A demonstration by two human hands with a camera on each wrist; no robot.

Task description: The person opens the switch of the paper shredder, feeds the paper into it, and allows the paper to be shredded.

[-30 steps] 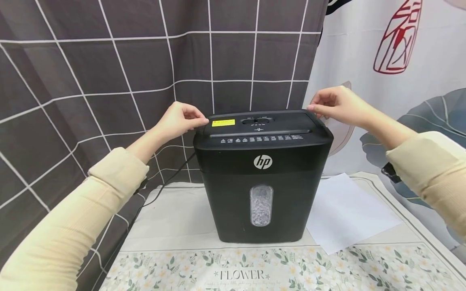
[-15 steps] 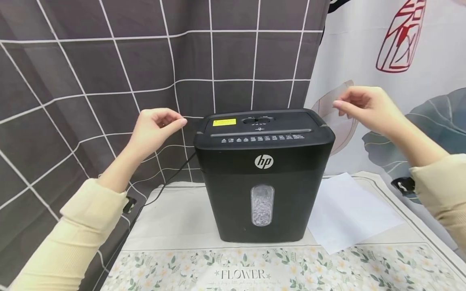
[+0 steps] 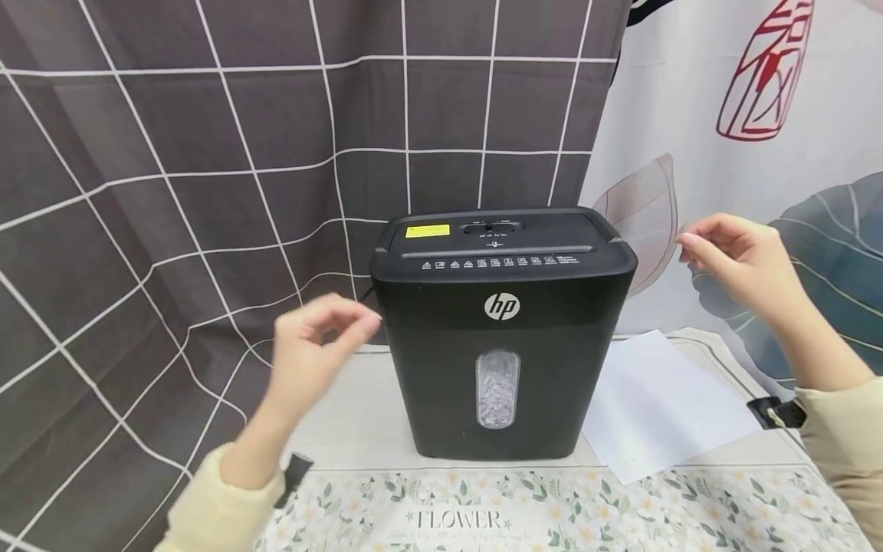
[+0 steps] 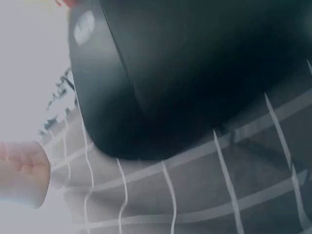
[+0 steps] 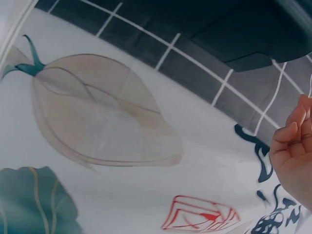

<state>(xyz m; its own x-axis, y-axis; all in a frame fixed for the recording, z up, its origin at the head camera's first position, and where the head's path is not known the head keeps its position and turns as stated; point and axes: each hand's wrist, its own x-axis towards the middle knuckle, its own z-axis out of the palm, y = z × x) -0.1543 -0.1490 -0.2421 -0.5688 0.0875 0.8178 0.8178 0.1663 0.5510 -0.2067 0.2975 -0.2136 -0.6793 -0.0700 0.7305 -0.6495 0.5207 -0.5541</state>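
Observation:
A black HP shredder [image 3: 441, 368] stands upright on the table, white shreds showing in its front window [image 3: 497, 389] and a yellow label [image 3: 428, 231] on its top. My left hand [image 3: 310, 353] is in the air at the shredder's left side, fingers loosely curled with nothing visible in them. To the right of the shredder my right hand [image 3: 752, 264] hangs in the air above the paper, also loosely curled and holding nothing I can see. In the left wrist view the dark shredder [image 4: 195, 63] fills the top, blurred.
A white paper sheet [image 3: 665, 406] lies on the table right of the shredder. The flower-printed table cover [image 3: 552, 498] runs along the front. Behind hang a dark grid-patterned curtain [image 3: 276, 115] and a white printed cloth [image 3: 662, 100].
Both hands have come away from the shredder's top corners. The left has dropped down beside its front, and the right has moved out to the right and lower.

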